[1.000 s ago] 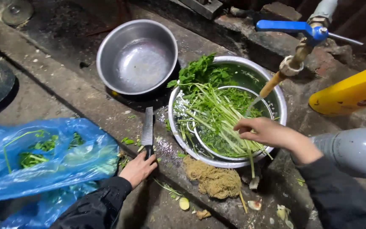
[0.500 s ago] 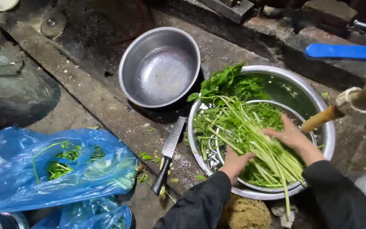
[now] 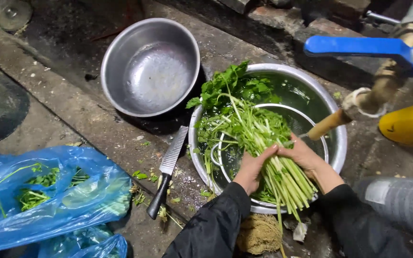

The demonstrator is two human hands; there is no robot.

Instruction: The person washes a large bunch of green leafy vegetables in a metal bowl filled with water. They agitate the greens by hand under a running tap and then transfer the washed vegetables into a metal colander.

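My left hand [image 3: 250, 168] and my right hand [image 3: 303, 155] are side by side, both closed around one bunch of greens [image 3: 259, 138]. My fingers wrap the pale stalks. The leafy tops point away from me. The stalk ends hang down toward me, over the near rim of the big bowl [image 3: 339, 143]. My black sleeves [image 3: 216, 224] come up from the bottom of the view.

The greens lie inside the big bowl, which is shiny metal and has water in it. A smaller metal ring sits in the water under the greens.

Just in front of the big bowl, on my side, a brown scrub pad [image 3: 260, 233] lies on the ground. To the left of the big bowl lies a knife [image 3: 168, 169] with a black handle and a bumpy blade. Little green bits lie around it. Farther left of the big bowl is a blue plastic bag [image 3: 48, 200] with more greens inside.

Behind the big bowl, to its left, sits an empty metal bowl [image 3: 151, 67]. Over the right side of the big bowl hangs a tap [image 3: 374, 93] with a blue handle [image 3: 359, 46]. Right of the big bowl I see a yellow thing [image 3: 409, 124] and a grey tube [image 3: 400, 200].
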